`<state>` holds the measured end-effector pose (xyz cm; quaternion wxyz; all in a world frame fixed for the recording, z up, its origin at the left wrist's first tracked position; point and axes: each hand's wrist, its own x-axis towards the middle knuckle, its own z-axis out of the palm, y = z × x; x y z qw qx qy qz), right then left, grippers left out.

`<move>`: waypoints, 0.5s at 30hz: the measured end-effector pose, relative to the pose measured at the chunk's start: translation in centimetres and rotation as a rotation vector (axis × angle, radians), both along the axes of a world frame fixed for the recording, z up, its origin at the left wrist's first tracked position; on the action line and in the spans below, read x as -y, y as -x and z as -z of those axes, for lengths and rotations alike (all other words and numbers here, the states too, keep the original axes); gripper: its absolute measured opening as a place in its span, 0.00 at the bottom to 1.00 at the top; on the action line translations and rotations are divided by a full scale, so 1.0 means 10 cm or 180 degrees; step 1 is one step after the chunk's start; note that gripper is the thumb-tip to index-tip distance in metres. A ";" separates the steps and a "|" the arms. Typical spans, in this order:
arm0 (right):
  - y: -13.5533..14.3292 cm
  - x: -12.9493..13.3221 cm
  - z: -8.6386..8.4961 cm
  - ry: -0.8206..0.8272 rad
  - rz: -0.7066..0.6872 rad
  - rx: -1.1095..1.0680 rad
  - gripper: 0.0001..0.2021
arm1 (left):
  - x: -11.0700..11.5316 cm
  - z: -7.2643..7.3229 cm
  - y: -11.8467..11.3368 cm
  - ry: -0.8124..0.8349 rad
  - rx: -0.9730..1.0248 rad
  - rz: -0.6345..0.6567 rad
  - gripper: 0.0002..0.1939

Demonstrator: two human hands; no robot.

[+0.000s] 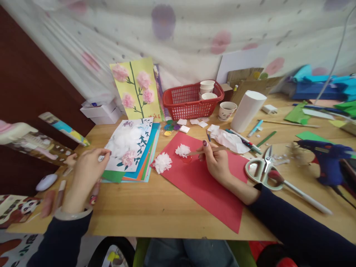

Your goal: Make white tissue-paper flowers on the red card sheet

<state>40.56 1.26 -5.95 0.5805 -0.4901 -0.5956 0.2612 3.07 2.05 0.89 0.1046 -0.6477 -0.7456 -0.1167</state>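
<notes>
My right hand (215,161) is closed around a thin wooden stick (196,152), whose tip reaches a white paper flower (183,150) on the red sheet (205,185). A small wet-looking red patch lies just below that flower. A second white flower (162,162) sits at the sheet's left corner. My left hand (90,170) hovers left of a white flower picture (122,142), thumb and finger pinched together; whatever may be between them is too small to make out. Coloured sheets (148,159) are stacked under the picture.
Behind stand a red basket (191,102), a paper cup (227,111), a white roll (247,111) and a yellow flower card (139,89). Scissors (264,168) and a blue glue gun (322,159) lie at the right. A white mouse (46,182) rests far left.
</notes>
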 end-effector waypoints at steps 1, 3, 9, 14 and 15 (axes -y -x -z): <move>0.01 0.00 0.00 -0.0001 -0.0036 0.0089 0.26 | 0.03 -0.05 -0.04 0.0010 0.0093 -0.0016 0.18; 0.01 0.01 0.01 -0.0009 -0.0112 0.0286 0.26 | 0.08 -0.14 -0.16 0.0009 0.0389 0.0006 0.19; 0.00 0.01 0.03 0.0000 -0.0216 0.0474 0.26 | 0.19 -0.32 -0.50 0.0028 0.1283 0.0258 0.18; -0.01 0.01 0.00 0.0078 -0.0099 0.0297 0.26 | 0.20 -0.33 -0.41 0.0110 0.1771 0.0114 0.18; -0.01 0.01 0.00 0.0084 -0.0101 0.0288 0.26 | 0.19 -0.32 -0.35 0.0087 0.1886 0.0128 0.18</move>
